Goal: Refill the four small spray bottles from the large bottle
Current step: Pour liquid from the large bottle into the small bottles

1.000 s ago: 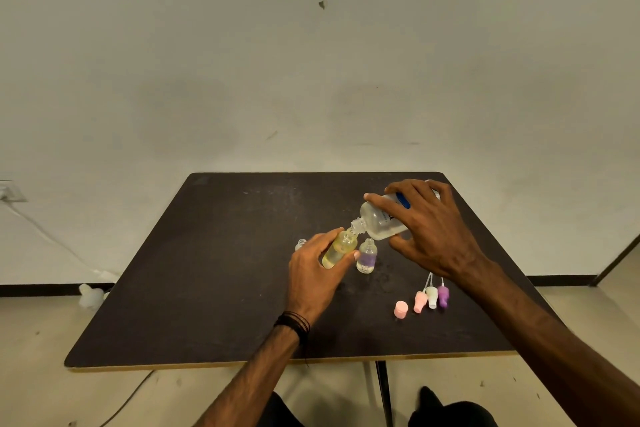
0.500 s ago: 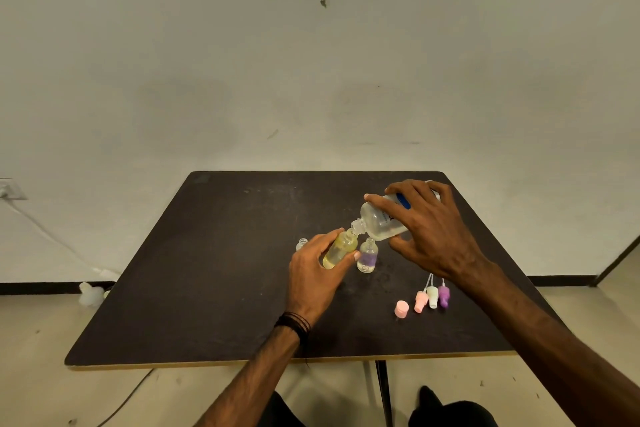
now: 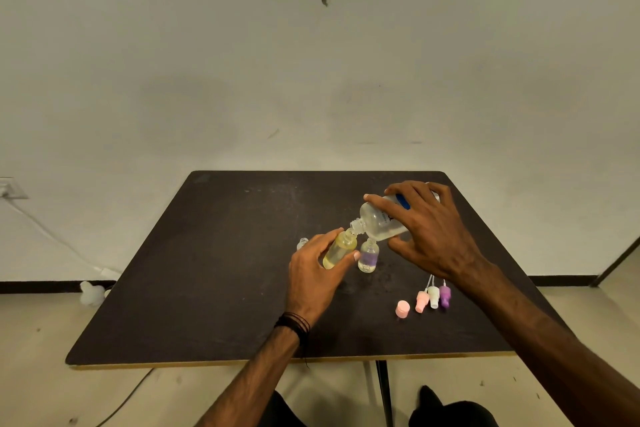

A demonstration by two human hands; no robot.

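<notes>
Large bottle (image 3: 379,222) tipped neck-down in right hand (image 3: 429,236), neck at the yellow bottle (image 3: 339,250) mouth. Left hand (image 3: 315,270) grips that bottle, tilted, mid-table (image 3: 207,270); yellowish liquid inside. Purple-label bottle (image 3: 368,256) upright just beside.

The table (image 3: 221,270) has a dark, matt, scuffed top with a pale wooden edge. The large bottle (image 3: 375,222) and yellow bottle (image 3: 337,250) look like clear, glossy plastic.

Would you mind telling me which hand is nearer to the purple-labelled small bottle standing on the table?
Left. The left hand has its thumb right beside the purple-labelled bottle; the right hand is above it, gripping the large bottle.
</notes>
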